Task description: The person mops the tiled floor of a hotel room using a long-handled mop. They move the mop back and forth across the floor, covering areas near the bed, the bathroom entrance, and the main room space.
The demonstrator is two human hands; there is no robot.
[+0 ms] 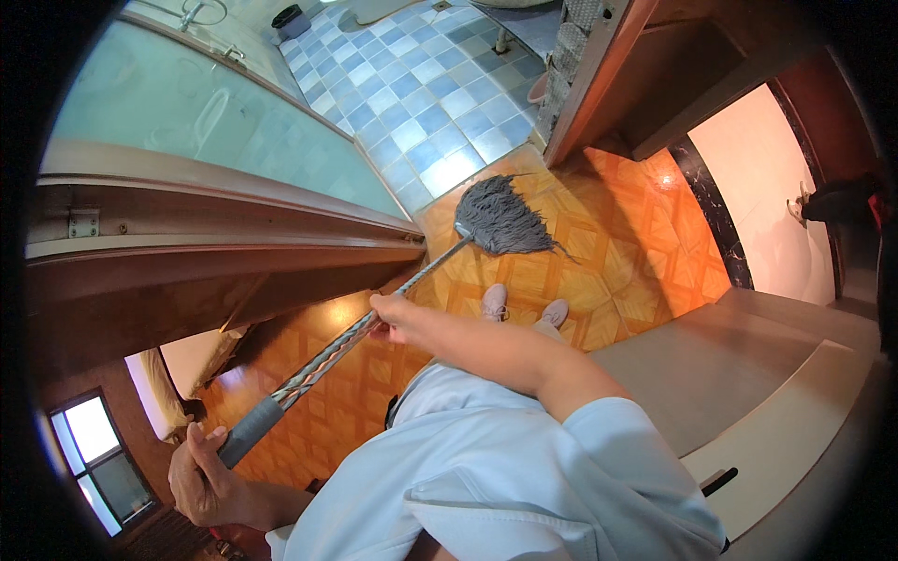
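Observation:
A string mop with a grey yarn head [501, 214] lies on the wooden parquet floor, just short of a blue-tiled floor. Its handle [330, 354], patterned in twisted grey and copper tones, slants down to the lower left. My right hand [391, 319] is closed around the handle partway along, its arm crossing in front of me. At the handle's upper end is a grey foam grip [251, 431]. My left hand [203, 480] is at the end of that grip, fingers curled; the exact contact is partly hidden.
Blue and white tiles [414, 91] lie beyond the doorway. A brown door [210, 259] and frosted glass panel [203, 119] stand left. The wooden door frame [596, 77] rises at right, above a cabinet [673, 372]. My shoes [494, 301] stand near the mop head. A black bin [290, 22] is farther off.

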